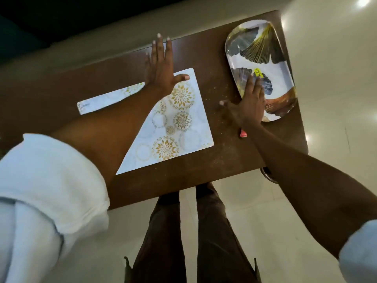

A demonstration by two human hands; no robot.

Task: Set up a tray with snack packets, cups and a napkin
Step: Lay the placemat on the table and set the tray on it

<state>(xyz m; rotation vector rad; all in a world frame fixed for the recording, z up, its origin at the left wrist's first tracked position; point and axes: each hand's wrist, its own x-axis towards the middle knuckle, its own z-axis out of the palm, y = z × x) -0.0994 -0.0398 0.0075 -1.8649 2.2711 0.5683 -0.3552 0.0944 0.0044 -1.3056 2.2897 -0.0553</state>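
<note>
An oval tray (263, 43) with a grey and gold leaf pattern and a yellow sticker lies at the right end of the brown table (222, 160). My right hand (250, 99) rests flat over the tray's near left rim, fingers stretched onto it, holding nothing. My left hand (160, 68) is spread flat above the far corner of a white placemat (179, 127) with gold flower rings; whether it touches the mat I cannot tell. No snack packets, cups or napkin are in view.
A small red object (243, 134) peeks out under my right wrist. Crumbs speckle the table between placemat and tray. A metal ring (269, 176) hangs at the table's near right edge. My legs stand on the pale tiled floor (330, 78).
</note>
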